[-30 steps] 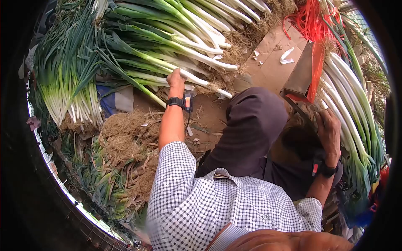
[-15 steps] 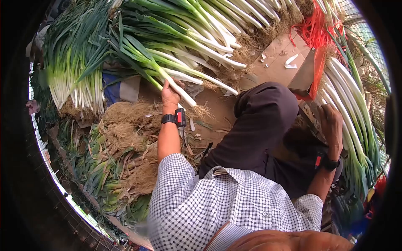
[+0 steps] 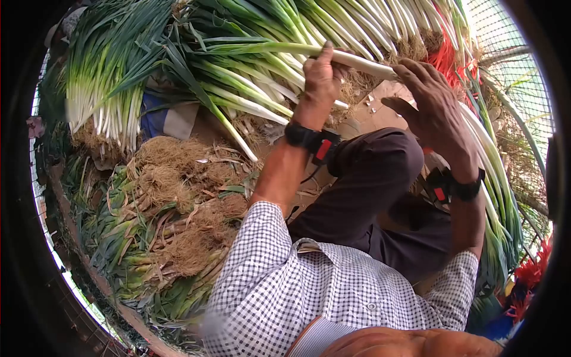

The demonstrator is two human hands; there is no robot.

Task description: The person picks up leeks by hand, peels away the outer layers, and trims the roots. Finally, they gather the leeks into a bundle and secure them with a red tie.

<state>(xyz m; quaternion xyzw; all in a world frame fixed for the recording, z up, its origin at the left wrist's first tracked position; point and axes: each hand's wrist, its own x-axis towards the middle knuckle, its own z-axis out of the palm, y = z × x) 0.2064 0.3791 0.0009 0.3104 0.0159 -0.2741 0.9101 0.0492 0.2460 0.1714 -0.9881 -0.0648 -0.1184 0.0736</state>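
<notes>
My left hand [image 3: 322,83] is closed round the stalk of a long green onion [image 3: 366,64]. Its green leaves stretch to the left and its white end points right. At that white end is my right hand [image 3: 431,107], palm down, fingers stretched out and thumb apart. The fingertips reach the white end, but whether they press on it I cannot tell. The root tip is hidden behind the right hand. Below the left forearm another green onion [image 3: 229,128] lies slanting, apart from the pile.
A large pile of green onions [image 3: 262,77] lies ahead, with a bunch [image 3: 113,101] at the far left. Trimmings with dry roots [image 3: 172,172] cover the left side. More stalks [image 3: 493,160] lie at the right. Red strips [image 3: 443,59] hang at the upper right, near wire mesh [image 3: 511,35].
My left hand has lifted a green onion up and to the right, off the pile. My right hand has risen from beside the right-hand stalks to the onion's white end.
</notes>
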